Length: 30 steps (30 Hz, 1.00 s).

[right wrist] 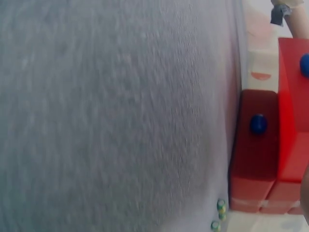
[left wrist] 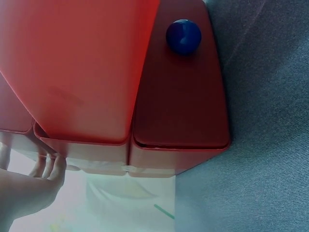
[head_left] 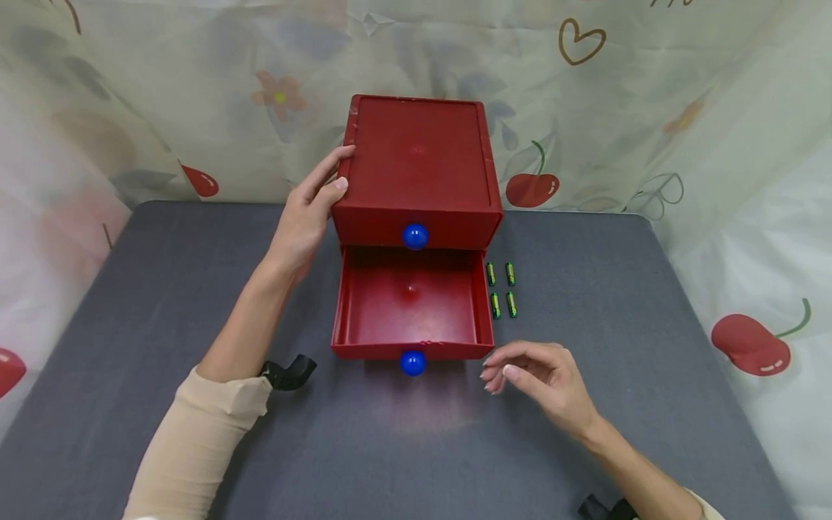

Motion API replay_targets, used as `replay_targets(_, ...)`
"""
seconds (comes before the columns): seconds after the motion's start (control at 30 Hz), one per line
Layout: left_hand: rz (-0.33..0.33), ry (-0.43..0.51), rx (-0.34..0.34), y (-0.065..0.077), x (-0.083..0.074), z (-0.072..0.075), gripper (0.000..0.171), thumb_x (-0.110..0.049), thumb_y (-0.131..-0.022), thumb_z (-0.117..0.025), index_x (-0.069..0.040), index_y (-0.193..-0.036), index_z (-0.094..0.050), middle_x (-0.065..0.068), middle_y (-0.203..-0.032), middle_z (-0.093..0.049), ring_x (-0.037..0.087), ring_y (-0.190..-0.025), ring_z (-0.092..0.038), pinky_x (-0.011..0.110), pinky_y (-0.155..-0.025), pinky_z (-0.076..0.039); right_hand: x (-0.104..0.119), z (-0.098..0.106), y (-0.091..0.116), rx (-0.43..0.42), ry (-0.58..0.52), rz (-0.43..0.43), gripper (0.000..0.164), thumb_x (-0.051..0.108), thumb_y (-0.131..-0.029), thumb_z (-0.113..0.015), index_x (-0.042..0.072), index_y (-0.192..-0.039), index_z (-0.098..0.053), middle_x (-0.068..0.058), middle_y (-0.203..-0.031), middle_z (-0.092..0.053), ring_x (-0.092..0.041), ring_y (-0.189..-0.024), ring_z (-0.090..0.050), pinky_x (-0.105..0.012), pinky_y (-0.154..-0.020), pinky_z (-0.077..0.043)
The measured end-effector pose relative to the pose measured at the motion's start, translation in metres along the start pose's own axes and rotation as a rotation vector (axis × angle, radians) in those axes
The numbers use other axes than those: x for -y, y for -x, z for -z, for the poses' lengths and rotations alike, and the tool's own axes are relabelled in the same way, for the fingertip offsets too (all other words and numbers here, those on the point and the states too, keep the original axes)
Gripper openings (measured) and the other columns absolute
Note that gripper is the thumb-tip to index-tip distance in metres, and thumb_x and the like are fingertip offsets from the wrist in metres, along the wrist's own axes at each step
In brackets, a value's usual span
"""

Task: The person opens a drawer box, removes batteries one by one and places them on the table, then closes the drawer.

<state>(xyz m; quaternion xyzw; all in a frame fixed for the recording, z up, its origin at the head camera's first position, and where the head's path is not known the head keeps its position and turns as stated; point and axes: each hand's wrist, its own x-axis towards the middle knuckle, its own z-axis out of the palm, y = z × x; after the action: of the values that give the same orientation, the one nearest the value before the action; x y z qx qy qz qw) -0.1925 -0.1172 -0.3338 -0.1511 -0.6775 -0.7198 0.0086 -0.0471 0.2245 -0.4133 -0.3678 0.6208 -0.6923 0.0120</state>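
A red drawer cabinet (head_left: 422, 159) with round blue knobs stands at the back of the table. Its middle drawer (head_left: 416, 350) is pulled out and holds nothing. Below it, the lowest drawer (left wrist: 178, 96) is closed in the left wrist view. My left hand (head_left: 312, 206) rests its fingertips and thumb against the cabinet's upper left side. Just off the front right corner of the pulled-out drawer hovers my right hand (head_left: 542, 375), fingers loosely bent and holding nothing. Several small green batteries (head_left: 510, 274) lie to the right of that drawer, in two rows.
The cabinet stands on a grey cloth-covered table (head_left: 624, 303). A printed curtain (head_left: 403, 43) with cherries and flowers hangs behind and at both sides. Black wrist mounts (head_left: 289, 373) sit on both forearms.
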Motion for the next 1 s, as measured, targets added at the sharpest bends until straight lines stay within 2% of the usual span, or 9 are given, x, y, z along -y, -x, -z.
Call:
replay_targets(0.33, -0.004, 0.008, 0.001, 0.000, 0.000, 0.000, 0.047, -0.028, -0.103, -0.051, -0.029, -0.149, -0.046, -0.006, -0.155, -0.036, 0.018, -0.137, -0.039, 0.043, -0.112, -0.032, -0.002, -0.020, -0.001, 0.000, -0.058, -0.111, 0.028, -0.018, -0.093, -0.047, -0.009, -0.112, -0.066, -0.017, -0.096, -0.072, -0.028, -0.076, -0.072, -0.039, -0.068, -0.059)
replay_targets(0.43, -0.001, 0.003, -0.001, 0.000, 0.000, 0.000, 0.047, -0.029, -0.103, -0.051, -0.029, -0.150, -0.046, -0.006, -0.155, -0.036, 0.018, -0.137, -0.039, 0.043, -0.112, -0.032, -0.001, -0.025, -0.001, 0.006, -0.073, -0.127, 0.027, -0.018, -0.093, -0.047, -0.010, -0.113, -0.065, -0.018, -0.097, -0.072, -0.028, -0.077, -0.072, -0.040, -0.070, -0.059)
replay_targets(0.73, -0.008, 0.000, 0.001, 0.000, -0.001, -0.001, 0.047, -0.029, -0.103, -0.051, -0.029, -0.150, -0.046, -0.005, -0.154, -0.037, 0.019, -0.136, -0.041, 0.043, -0.111, -0.033, -0.001, -0.040, -0.003, -0.010, -0.065, -0.252, 0.022, -0.010, -0.096, -0.051, -0.015, -0.116, -0.061, -0.019, -0.099, -0.072, -0.029, -0.082, -0.072, -0.041, -0.073, -0.059)
replay_targets(1.0, -0.003, 0.006, -0.007, 0.001, 0.001, -0.001, 0.046, -0.028, -0.103, -0.052, -0.029, -0.149, -0.047, -0.005, -0.154, -0.038, 0.020, -0.134, -0.043, 0.043, -0.110, -0.033, -0.010, -0.052, -0.005, -0.020, -0.067, -0.369, 0.022, -0.004, -0.098, -0.055, -0.010, -0.116, -0.064, -0.017, -0.098, -0.073, -0.041, -0.080, -0.069, -0.044, -0.073, -0.059)
